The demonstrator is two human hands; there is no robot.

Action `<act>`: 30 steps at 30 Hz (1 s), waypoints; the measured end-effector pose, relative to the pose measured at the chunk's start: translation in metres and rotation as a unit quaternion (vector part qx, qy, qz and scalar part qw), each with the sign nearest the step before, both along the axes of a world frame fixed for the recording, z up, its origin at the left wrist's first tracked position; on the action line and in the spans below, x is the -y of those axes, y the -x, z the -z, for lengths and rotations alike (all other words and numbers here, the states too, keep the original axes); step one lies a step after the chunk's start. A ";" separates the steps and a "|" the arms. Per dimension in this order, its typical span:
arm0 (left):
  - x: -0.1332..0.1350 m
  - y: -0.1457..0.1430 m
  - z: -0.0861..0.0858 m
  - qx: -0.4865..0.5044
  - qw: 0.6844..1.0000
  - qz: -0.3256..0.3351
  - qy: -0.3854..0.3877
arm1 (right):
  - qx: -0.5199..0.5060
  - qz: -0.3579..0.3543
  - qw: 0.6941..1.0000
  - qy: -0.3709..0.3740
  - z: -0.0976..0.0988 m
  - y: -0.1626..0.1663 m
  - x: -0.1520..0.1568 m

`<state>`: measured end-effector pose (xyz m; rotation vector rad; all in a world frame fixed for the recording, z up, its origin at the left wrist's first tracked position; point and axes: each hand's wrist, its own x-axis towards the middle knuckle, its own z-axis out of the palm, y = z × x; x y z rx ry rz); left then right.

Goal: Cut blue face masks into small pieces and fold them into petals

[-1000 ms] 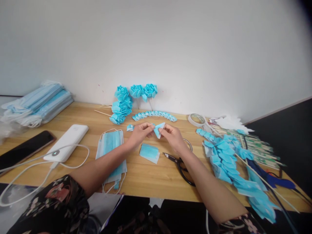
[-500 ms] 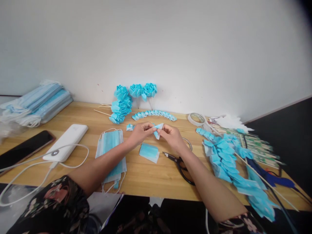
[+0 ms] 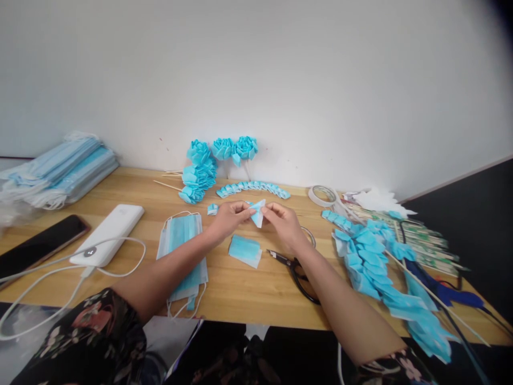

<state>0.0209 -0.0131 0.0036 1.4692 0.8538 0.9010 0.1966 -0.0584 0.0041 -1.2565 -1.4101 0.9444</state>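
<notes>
Between my two hands is a small folded piece of blue face-mask fabric (image 3: 257, 215), its white side showing at the edge. My left hand (image 3: 230, 218) pinches its left side with thumb and fingers. My right hand (image 3: 282, 222) grips the right edge between thumb and forefinger. Just below lies a cut blue mask piece (image 3: 245, 250), flat on the table. Scissors (image 3: 294, 270) rest partly hidden under my right forearm. A few whole face masks (image 3: 183, 251) lie under my left forearm. A small folded piece (image 3: 212, 209) sits beside my left hand.
Blue fabric flowers (image 3: 200, 171) and a curved row of folded pieces (image 3: 253, 187) lie at the back. Left are stacked masks (image 3: 68, 166), a power bank (image 3: 110, 235) and a phone (image 3: 40, 246). Right are tape (image 3: 321, 196), petal strips (image 3: 364, 262) and a blue glue gun (image 3: 452, 295).
The folded piece has turned slightly and shifted a little left in my fingers. My right thumb has moved to its upper right edge.
</notes>
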 end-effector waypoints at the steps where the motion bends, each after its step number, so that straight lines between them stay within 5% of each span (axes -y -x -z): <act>1: 0.000 0.000 -0.001 0.014 1.000 -0.004 0.016 | -0.015 0.008 1.000 -0.008 0.000 -0.001 -0.001; 8: 0.000 -0.001 -0.001 0.107 0.988 -0.021 0.109 | 0.107 0.026 0.980 -0.164 -0.004 -0.003 -0.001; 13: 0.002 -0.001 0.000 0.116 0.986 -0.013 0.116 | 0.189 0.013 0.959 -0.212 -0.004 0.001 0.003; 21: 0.004 -0.002 -0.004 0.089 0.993 -0.014 0.079 | 0.152 0.018 0.972 -0.179 -0.003 0.002 0.001; 30: 0.009 -0.004 -0.006 0.061 0.997 -0.027 0.032 | 0.039 0.013 0.997 -0.058 -0.001 0.005 0.001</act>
